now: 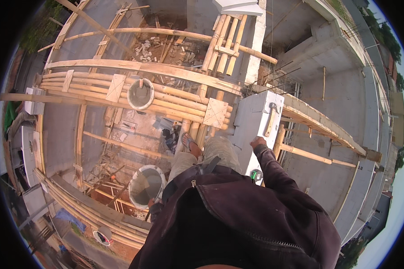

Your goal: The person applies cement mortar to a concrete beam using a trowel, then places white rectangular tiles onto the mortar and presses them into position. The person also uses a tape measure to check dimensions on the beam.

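Observation:
At my left side my left hand is closed at the rim of a white bucket holding grey material; its fingers are mostly hidden. My right hand rests with curled fingers on the edge of a pale block wall. Just beyond it, a hammer-like tool with a wooden handle lies on the wall top. A green and black tape measure sits nearer my body on the same wall. Farther ahead, a second bucket with grey contents stands on the bamboo scaffold.
My sandalled foot stands on bamboo poles. A square plywood plate lies on the scaffold. Far below, rubble covers a floor between grey walls. Thin steel rods stick out beyond the wall. Another bucket is low at left.

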### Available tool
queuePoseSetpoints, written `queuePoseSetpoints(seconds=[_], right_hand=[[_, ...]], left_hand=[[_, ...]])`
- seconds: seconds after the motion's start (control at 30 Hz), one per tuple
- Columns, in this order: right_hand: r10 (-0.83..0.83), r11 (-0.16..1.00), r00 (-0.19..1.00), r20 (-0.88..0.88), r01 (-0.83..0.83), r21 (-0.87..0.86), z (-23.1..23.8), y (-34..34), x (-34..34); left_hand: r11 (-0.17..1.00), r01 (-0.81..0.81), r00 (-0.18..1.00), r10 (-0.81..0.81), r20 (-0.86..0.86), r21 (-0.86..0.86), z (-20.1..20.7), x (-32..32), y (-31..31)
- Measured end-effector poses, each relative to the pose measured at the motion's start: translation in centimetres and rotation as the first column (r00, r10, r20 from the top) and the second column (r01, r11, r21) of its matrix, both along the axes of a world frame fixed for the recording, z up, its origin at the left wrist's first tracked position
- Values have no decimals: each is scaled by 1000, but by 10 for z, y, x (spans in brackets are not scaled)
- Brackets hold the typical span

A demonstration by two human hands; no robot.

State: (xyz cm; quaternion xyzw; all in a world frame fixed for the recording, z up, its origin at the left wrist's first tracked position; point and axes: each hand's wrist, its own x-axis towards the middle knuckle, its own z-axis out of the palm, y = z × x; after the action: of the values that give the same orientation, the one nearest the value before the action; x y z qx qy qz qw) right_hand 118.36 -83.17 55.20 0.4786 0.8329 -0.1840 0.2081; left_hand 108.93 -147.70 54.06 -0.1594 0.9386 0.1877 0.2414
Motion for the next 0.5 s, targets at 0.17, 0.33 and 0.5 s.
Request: queuePoseSetpoints(seconds=[0.17, 0.33, 0.5], right_hand=[[86, 989, 990, 113, -71, -133, -10, 32, -84], [208, 962, 972, 111, -182, -206, -35, 14, -209], [808, 579, 588, 36, -783, -225, -119, -74, -391]], left_hand=[[145, -724, 434, 856, 281, 674, 29, 24, 17], [-438, -604, -222, 895, 387, 666, 64, 39, 97], [-526, -560, -341, 851, 400, 640, 71, 70, 160]])
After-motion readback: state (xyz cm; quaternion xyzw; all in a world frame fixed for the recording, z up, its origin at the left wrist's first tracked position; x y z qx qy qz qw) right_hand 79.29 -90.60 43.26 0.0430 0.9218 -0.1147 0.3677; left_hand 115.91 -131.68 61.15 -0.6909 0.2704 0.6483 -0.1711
